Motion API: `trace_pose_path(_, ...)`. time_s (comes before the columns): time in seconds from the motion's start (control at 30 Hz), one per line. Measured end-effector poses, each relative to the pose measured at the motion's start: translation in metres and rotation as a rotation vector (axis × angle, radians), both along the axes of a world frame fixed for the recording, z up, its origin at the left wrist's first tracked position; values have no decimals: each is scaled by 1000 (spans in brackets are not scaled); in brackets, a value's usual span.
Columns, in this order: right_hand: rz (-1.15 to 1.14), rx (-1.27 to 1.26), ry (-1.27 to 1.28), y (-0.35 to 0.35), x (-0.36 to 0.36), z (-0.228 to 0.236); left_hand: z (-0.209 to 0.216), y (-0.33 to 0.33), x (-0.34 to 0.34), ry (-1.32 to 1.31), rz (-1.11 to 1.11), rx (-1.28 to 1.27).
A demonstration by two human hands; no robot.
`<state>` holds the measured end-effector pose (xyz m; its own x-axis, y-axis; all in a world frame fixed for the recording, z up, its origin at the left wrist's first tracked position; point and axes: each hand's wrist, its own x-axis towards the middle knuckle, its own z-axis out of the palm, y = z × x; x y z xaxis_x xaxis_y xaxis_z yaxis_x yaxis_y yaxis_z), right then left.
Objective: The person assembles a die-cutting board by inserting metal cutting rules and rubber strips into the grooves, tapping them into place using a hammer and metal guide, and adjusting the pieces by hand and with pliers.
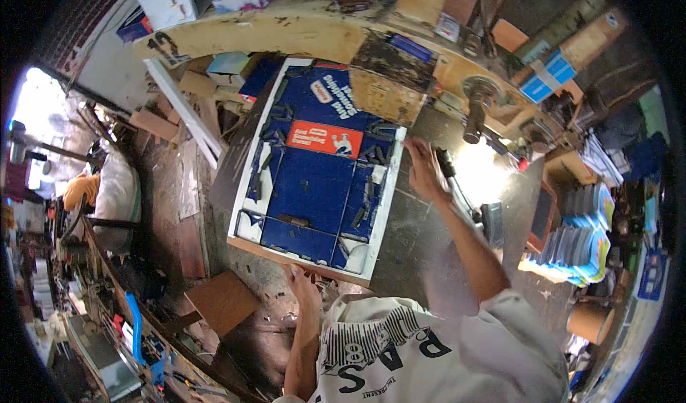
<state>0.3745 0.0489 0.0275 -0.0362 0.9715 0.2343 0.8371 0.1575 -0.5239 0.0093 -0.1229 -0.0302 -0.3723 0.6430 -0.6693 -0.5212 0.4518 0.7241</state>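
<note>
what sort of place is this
Probably a small, cluttered workshop, perhaps for woodworking: a white-edged blue panel lies in front of the person, with long white strips and brown board pieces to its left.

Wide fisheye view from the wearer's head, facing steeply down over a white printed shirt (464,353) and the near edge of a workbench (411,246); a white-framed blue panel (314,181) sits mid-view, within arm's reach.

Dk grey bench (411,242) has wht-framed blue panel (314,204) on it
</note>
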Motion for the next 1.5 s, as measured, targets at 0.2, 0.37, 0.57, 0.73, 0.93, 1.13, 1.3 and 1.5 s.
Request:
trace_pose_path(0.2,273,-87,-230,116,4,-48,-9,10,-37,338,-80,51)
trace_pose_path(0.37,591,-96,-164,135,-22,-22,-21,51,-136,556,-299,-62)
trace_pose_path(0.57,375,24,201,69,-168,-9,-20,124,-174,484,-436,219)
trace_pose_path(0.73,153,-324,169,78,-308,1,-24,172,-177,592,-476,218)
trace_pose_path(0.93,193,-572,115,124,-319,-8,-34,112,-166,535,-129,229)
trace_pose_path(1.13,231,-582,176,46,-195,55,-69,-96,-168,1111,-103,-95)
trace_pose_path(1.3,-178,-515,-33,-64,-48,13,-22,-69,-121,604,-10,-17)
trace_pose_path(1.5,-220,-191,-442,-89,36,-28,36,27,-77,691,-415,-214)
